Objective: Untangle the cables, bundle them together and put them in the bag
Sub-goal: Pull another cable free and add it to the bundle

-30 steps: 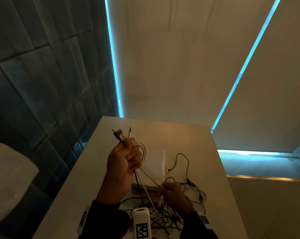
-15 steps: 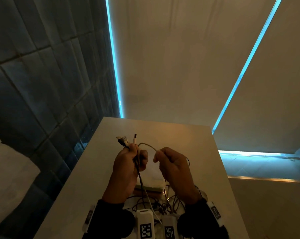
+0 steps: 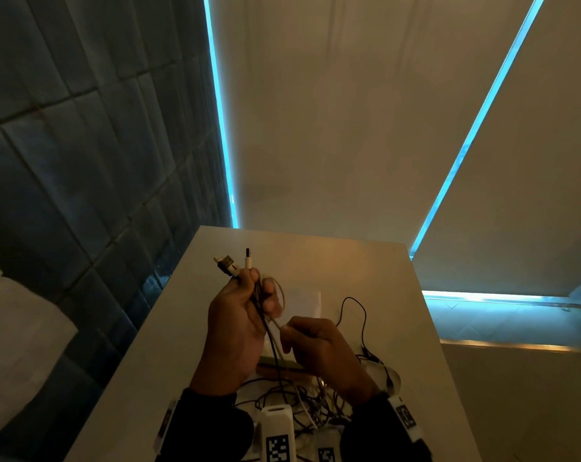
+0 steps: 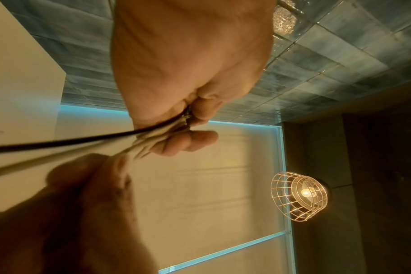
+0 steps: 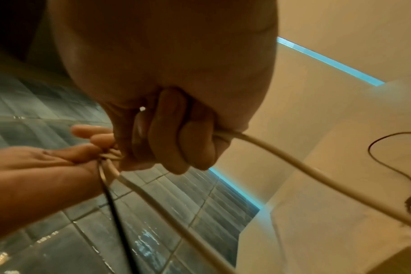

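My left hand (image 3: 249, 295) is raised over the table and grips a bundle of cable loops (image 3: 275, 291), white with one black strand. Two plug ends (image 3: 237, 263) stick up above its fingers. In the left wrist view the cables (image 4: 162, 129) run out between thumb and curled fingers. My right hand (image 3: 302, 331), just below and to the right, pinches the white cable (image 5: 270, 148), which trails down to a tangle of cables (image 3: 302, 398) on the table. A white bag (image 3: 304, 301) lies flat on the table behind the hands.
The table (image 3: 366, 268) is pale, narrow, with edges at left and right. A thin black cable (image 3: 356, 305) loops across it to the right. A flat dark object (image 3: 279, 363) lies under the hands. A tiled wall (image 3: 82, 161) stands at the left, a wire-cage lamp (image 4: 298, 194) overhead.
My right hand has dropped from beside the left hand's top to below it, drawing the white cable down after adding a loop. The left hand stayed raised with the bundle.
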Motion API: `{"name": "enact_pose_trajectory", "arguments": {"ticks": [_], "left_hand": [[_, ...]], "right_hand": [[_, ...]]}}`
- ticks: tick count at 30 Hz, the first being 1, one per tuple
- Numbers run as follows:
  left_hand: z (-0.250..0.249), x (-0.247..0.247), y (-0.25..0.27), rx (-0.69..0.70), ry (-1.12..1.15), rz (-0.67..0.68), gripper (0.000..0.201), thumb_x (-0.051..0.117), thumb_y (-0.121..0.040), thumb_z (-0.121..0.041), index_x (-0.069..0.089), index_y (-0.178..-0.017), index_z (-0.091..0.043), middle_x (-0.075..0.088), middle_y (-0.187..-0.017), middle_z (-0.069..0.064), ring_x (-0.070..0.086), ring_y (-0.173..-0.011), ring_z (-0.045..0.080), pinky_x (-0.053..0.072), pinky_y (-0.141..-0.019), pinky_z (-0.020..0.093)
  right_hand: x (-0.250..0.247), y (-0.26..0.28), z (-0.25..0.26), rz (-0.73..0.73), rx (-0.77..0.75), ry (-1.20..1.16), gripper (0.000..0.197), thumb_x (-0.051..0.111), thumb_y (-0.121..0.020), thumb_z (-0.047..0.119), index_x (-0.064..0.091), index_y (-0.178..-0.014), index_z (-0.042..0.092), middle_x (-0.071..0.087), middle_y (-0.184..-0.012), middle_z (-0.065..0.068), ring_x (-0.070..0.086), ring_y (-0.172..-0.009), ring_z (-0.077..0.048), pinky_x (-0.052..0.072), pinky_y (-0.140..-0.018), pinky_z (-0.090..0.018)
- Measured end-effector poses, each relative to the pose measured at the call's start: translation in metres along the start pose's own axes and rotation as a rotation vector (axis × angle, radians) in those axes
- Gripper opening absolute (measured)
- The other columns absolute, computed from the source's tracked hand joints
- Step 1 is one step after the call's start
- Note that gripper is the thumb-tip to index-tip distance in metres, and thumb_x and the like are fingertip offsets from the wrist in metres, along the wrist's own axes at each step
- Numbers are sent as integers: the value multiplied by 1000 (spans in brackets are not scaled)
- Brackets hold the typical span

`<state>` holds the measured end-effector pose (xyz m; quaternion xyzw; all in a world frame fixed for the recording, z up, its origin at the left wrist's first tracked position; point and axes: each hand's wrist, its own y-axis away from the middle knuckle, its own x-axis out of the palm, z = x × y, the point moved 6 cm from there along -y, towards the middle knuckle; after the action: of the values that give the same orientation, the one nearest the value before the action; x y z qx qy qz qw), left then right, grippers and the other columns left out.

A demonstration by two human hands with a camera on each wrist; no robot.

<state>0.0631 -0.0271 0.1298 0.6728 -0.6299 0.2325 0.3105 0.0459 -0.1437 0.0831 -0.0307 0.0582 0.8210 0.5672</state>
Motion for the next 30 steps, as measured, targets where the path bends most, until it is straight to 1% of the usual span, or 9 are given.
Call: {"name": "enact_pose_trajectory", "arguments": {"ticks": [4, 7, 9, 13, 18, 22, 26, 28, 30], "left_hand": [[0, -2, -1, -2, -36, 42, 23, 37, -96, -26, 43, -76, -14, 42, -60, -2, 28, -43, 7, 28, -43, 20], [0, -1, 0, -7, -43, 62, 19, 42, -87, -29, 41, -75, -14, 38, -55, -4, 25, -39, 5, 25, -40, 19], [0, -1, 0, -11, -40, 57, 19, 43, -85, -29, 41, -75, -13, 37, -53, -5, 25, -38, 5, 24, -39, 18], [0, -3, 1, -10, -43, 37, 18, 45, -83, -29, 43, -76, -13, 36, -52, -5, 24, -37, 4, 23, -37, 18], [-1, -7, 0, -9, -40, 31, 19, 44, -85, -29, 44, -76, -13, 37, -53, -5, 24, -37, 4, 22, -38, 19], [-3, -6, -1, -8, -28, 33, 18, 44, -86, -28, 44, -77, -13, 37, -52, -5, 24, -37, 4, 21, -38, 19], [-9, -5, -1, -9, -27, 40, 17, 44, -84, -28, 43, -76, -13, 36, -51, -5, 24, -36, 4, 18, -40, 20], [-8, -7, -2, -16, -43, 22, 19, 41, -91, -26, 44, -77, -13, 36, -51, -5, 23, -36, 4, 18, -40, 20], [-5, -10, -2, -30, -64, -1, 25, 35, -99, -23, 43, -78, -13, 36, -52, -6, 23, -37, 4, 19, -39, 19]], "right_hand": [[1, 3, -10, 21, 68, -33, 25, 45, -98, 5, 53, -76, 0, 43, -39, 12, 45, -36, 2, 38, -42, -8], [-1, 3, -26, -4, 92, -6, 23, 44, -97, -2, 53, -75, -2, 48, -44, 12, 53, -41, 4, 41, -46, -6], [-6, 0, -42, -69, 92, 49, 27, 49, -96, 3, 55, -69, 2, 49, -49, 12, 51, -46, 4, 40, -52, -10], [-10, -6, -73, -116, 78, 173, 34, 57, -92, 18, 56, -58, 23, 50, -52, 12, 47, -53, -1, 38, -59, -21], [-10, -10, -87, -145, 65, 197, 33, 53, -85, 33, 53, -52, 33, 50, -52, 13, 45, -55, 1, 37, -59, -18], [-11, -9, -100, -154, 70, 184, 32, 53, -87, 34, 54, -55, 31, 51, -52, 14, 47, -55, 2, 37, -58, -16], [-16, -5, -123, -178, 144, 228, 45, 54, -95, 20, 53, -50, 28, 49, -47, 13, 43, -49, 1, 34, -55, -19], [-19, -2, -133, -206, 194, 237, 46, 54, -95, 17, 55, -49, 27, 47, -50, 9, 43, -49, -3, 35, -56, -25], [-24, -3, -132, -263, 230, 254, 40, 53, -93, 15, 55, -54, 22, 49, -56, 7, 46, -54, -4, 37, -59, -26]]}}
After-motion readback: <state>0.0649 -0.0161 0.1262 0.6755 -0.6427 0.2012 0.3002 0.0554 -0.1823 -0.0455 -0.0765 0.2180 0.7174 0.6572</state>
